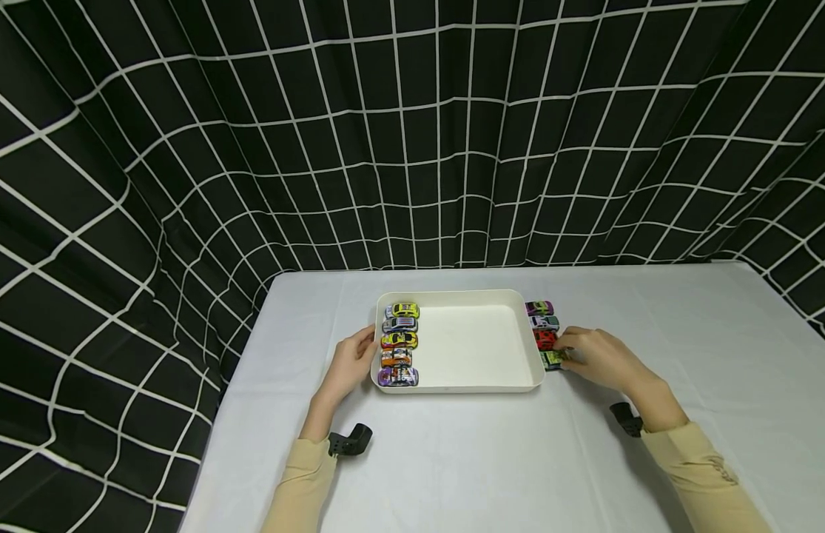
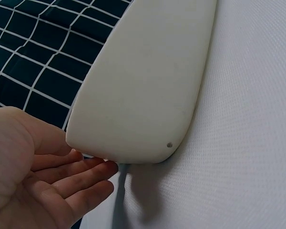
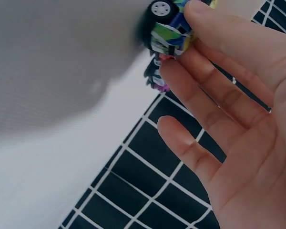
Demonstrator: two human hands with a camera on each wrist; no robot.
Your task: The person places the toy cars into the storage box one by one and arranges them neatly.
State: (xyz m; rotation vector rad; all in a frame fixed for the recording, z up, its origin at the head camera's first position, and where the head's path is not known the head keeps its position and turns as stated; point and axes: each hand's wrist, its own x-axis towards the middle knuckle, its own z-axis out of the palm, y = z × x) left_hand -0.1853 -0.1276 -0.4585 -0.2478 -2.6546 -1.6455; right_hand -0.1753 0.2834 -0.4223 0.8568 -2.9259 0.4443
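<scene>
A shallow white tray (image 1: 479, 344) lies on the table. My left hand (image 1: 351, 363) is at its left wall, fingers fairly straight along the outside and thumb at the rim corner in the left wrist view. Right of the tray, toy cars stand in a column. My right hand (image 1: 600, 358) pinches the nearest one, a green toy car (image 3: 169, 38), between thumb and fingers. Beyond it are a red toy car (image 1: 544, 340), a silver toy car (image 1: 544, 323) and a purple-and-green toy car (image 1: 539, 307).
Several toy cars (image 1: 399, 340) line the tray's left side in a column, inside the wall. A white cloth (image 1: 465, 459) covers the table. Behind and to the left hangs a black curtain (image 1: 412, 133) with a white grid.
</scene>
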